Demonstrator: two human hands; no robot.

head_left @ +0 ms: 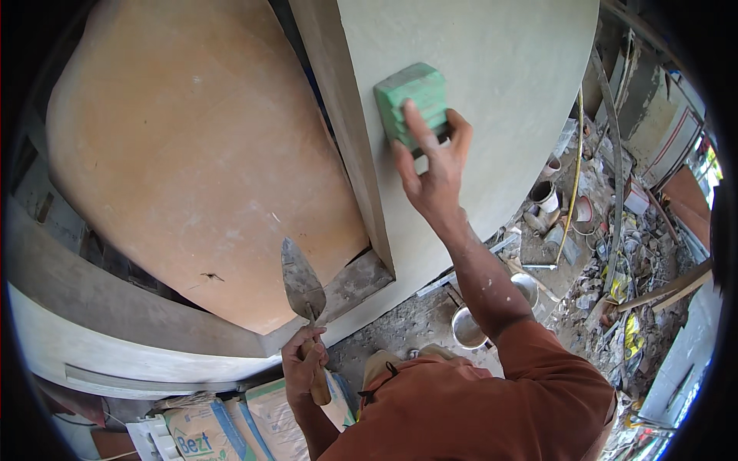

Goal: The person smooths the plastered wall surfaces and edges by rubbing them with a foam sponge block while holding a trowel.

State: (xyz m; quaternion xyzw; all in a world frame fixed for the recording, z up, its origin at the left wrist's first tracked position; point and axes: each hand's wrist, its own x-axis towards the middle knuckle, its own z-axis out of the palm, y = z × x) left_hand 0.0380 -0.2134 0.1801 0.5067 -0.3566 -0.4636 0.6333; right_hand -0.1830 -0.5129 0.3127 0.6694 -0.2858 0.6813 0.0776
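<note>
My right hand [434, 173] is raised against a pale plastered wall [507, 69], its fingers gripping a green block sponge [413, 88] pressed to the surface near the wall's left corner. My left hand [301, 353] is lower and nearer my body, closed round the wooden handle of a pointed trowel [298, 280]. The trowel's grey blade points upward, in front of a tan board [184, 154] that stands in a recess left of the corner, above a grey ledge [361, 276].
Bags [204, 434] with printing lie below the curved ledge at lower left. Metal bowls [473, 326] sit on the dusty floor by my right arm. Rubble [619, 284], buckets [544, 196], a yellow hose [576, 184] and leaning boards fill the right side.
</note>
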